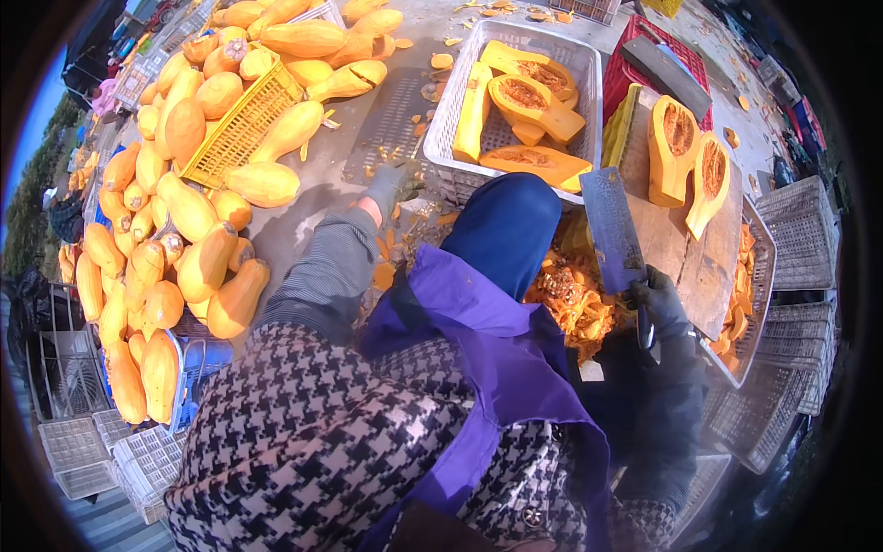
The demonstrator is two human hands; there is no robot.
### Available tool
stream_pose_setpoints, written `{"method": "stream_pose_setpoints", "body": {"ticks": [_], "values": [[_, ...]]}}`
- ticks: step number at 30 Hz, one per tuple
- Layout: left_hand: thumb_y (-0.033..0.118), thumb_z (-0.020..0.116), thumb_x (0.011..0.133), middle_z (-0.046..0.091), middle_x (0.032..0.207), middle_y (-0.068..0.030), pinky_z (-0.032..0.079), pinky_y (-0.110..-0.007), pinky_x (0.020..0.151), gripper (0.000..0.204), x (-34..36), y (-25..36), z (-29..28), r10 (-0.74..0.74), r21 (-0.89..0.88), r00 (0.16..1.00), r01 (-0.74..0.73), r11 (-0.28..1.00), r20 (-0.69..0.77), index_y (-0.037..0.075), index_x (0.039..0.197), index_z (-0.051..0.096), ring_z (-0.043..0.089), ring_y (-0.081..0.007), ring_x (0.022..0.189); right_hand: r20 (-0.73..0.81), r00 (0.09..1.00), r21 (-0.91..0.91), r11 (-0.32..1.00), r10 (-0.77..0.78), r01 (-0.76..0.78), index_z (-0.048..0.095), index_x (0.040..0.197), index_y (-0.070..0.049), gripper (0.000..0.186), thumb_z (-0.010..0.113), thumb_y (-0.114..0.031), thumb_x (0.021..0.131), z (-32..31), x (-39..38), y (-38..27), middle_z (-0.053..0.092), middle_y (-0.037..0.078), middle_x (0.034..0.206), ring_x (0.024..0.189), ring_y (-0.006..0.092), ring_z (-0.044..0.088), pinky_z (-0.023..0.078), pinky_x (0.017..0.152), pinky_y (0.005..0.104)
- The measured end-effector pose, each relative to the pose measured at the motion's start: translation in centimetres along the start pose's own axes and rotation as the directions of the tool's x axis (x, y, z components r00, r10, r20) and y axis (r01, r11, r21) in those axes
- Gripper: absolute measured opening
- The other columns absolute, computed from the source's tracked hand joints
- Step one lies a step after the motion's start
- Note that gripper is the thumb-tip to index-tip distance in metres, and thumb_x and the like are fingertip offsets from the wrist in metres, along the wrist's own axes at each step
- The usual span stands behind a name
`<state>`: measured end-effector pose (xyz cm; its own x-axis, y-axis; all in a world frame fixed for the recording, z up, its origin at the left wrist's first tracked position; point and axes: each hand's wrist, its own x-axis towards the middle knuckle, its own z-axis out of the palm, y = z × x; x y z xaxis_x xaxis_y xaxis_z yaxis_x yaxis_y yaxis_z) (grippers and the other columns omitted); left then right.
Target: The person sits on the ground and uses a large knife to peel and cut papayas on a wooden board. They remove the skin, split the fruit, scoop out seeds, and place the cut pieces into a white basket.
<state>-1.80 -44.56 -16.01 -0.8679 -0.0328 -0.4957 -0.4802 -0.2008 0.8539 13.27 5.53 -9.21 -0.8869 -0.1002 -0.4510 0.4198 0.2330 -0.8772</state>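
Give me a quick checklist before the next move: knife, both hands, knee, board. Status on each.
1. Knife gripped: ok, the right hand is closed on it.
2. Left hand away from the knife: ok, it is over near the white crate, well apart.
3. Left hand free of any load: cannot tell, its fingers are too unclear.
4. Knee out of the knife's way: cannot tell, they look close, but one view does not settle the gap.
5. Board free of pieces: not ok, two squash halves lie on it, hollow sides up.
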Motion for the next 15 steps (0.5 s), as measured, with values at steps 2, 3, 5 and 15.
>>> {"method": "stream_pose_setpoints", "body": {"ticks": [2, 3, 5, 15], "values": [[0.026, 0.055, 0.093, 0.063, 0.100, -0.0084, 0.054, -0.034, 0.071, 0.031, -3.2, -6.8, -8.7, -0.148, 0.072, 0.978, 0.160, 0.985, -0.144, 0.008, 0.119, 0.053, 0.065, -0.0220, 0.081, -0.087, 0.995, -0.078, 0.996, 0.043, -0.050, 0.058, 0.109, 0.001, 0.024, 0.058, -0.005, 0.086, -0.2, 1.4, 0.8, 0.064, 0.005, 0.086, 0.070, 0.0140, 0.061, 0.051, 0.064, 0.0273], [0.028, 0.056, 0.092, 0.062, 0.094, -0.0057, 0.053, -0.033, 0.065, 0.030, -5.4, -10.4, -12.8, -0.168, 0.045, 0.973, 0.177, 0.983, -0.157, 0.011, 0.117, 0.055, 0.065, -0.0214, 0.079, -0.087, 0.995, -0.114, 0.992, 0.038, -0.048, 0.058, 0.109, 0.001, 0.023, 0.058, -0.005, 0.086, -0.6, 1.9, 1.2, 0.063, 0.005, 0.085, 0.070, 0.0142, 0.061, 0.051, 0.064, 0.0272], [0.027, 0.058, 0.091, 0.059, 0.087, -0.0045, 0.050, -0.033, 0.058, 0.026, -9.1, -16.8, -19.5, -0.319, 0.173, 0.924, 0.356, 0.918, -0.210, 0.012, 0.113, 0.057, 0.062, -0.0200, 0.074, -0.088, 0.995, -0.181, 0.982, 0.045, -0.060, 0.059, 0.108, 0.001, 0.023, 0.058, -0.004, 0.086, -1.6, 3.0, 1.8, 0.063, 0.005, 0.083, 0.069, 0.0145, 0.060, 0.051, 0.063, 0.0272], [0.025, 0.067, 0.084, 0.053, 0.075, -0.0008, 0.041, -0.028, 0.046, 0.024, -18.2, -22.1, -25.5, -0.512, 0.034, 0.743, 0.580, 0.814, -0.431, 0.011, 0.098, 0.054, 0.053, -0.0124, 0.058, -0.278, 0.952, -0.428, 0.870, 0.131, -0.244, 0.061, 0.098, 0.004, 0.019, 0.058, -0.002, 0.080, -8.9, 8.0, 2.9, 0.063, 0.008, 0.078, 0.061, 0.0135, 0.054, 0.044, 0.056, 0.0274]]}}
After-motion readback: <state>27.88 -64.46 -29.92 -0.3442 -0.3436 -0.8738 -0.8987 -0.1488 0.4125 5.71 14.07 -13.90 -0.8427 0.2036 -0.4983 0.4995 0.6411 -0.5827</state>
